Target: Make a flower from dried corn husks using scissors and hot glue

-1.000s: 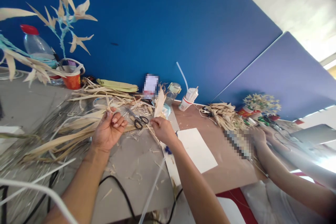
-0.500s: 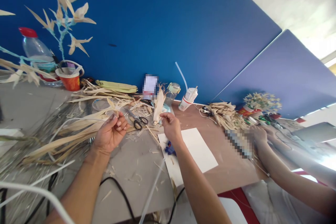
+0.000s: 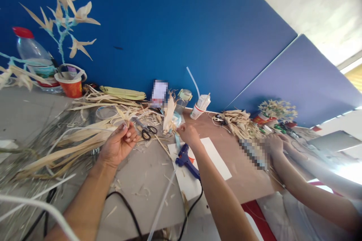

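My left hand (image 3: 120,144) is closed in a pinch on a small pale corn husk piece (image 3: 127,119), held above the littered table. The fingers of my right hand (image 3: 189,135) are pinched together over the white paper's far edge. A narrow light blue strip (image 3: 177,141) hangs at those fingertips; its upper part is hidden. Under my right wrist a blue glue gun (image 3: 186,161) lies on the white sheet (image 3: 217,158). Black-handled scissors (image 3: 147,131) lie between my hands. Beyond the right hand stands a corn husk bundle (image 3: 169,113).
Dry husks (image 3: 56,147) cover the left side. Behind are a red cup (image 3: 72,88) with a husk-flower branch (image 3: 63,34), a bottle (image 3: 36,56), and a white cup (image 3: 198,111). A co-worker's arms (image 3: 299,180) reach in from the right. A black cable (image 3: 124,203) crosses the front.
My right hand has moved slightly right and uncovered more of the glue gun. The light blue strip now shows by its fingertips. My left hand keeps its pinch on the husk piece.
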`<state>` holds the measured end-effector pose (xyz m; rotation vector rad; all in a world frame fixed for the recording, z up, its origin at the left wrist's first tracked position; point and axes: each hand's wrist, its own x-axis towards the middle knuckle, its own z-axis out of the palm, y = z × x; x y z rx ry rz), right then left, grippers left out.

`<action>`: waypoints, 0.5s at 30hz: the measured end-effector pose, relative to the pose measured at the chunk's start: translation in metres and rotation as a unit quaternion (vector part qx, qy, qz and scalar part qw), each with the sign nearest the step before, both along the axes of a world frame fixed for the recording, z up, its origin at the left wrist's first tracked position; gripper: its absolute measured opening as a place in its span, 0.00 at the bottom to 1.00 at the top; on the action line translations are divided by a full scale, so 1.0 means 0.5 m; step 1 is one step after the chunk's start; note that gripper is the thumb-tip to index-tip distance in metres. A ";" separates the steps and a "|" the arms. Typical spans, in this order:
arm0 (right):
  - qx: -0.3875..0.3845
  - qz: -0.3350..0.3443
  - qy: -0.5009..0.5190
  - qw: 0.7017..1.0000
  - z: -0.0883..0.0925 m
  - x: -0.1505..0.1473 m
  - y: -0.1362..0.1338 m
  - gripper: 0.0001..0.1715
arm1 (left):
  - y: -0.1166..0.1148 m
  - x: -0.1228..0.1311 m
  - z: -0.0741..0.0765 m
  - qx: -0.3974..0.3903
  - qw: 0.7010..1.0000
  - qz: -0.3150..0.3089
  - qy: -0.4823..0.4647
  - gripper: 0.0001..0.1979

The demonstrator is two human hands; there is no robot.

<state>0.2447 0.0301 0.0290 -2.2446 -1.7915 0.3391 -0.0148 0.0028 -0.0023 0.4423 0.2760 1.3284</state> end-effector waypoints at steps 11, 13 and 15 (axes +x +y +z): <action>0.012 0.007 -0.010 1.000 -0.037 -0.031 0.062 0.27 | 0.001 0.004 -0.002 0.001 1.000 -0.001 0.010 0.09; 0.011 -0.008 0.003 1.000 -0.036 -0.047 0.076 0.34 | 0.001 0.005 -0.002 0.001 1.000 -0.005 0.011 0.09; 0.010 -0.023 0.001 1.000 -0.035 -0.066 0.085 0.38 | 0.000 0.006 -0.001 0.002 1.000 -0.008 0.014 0.08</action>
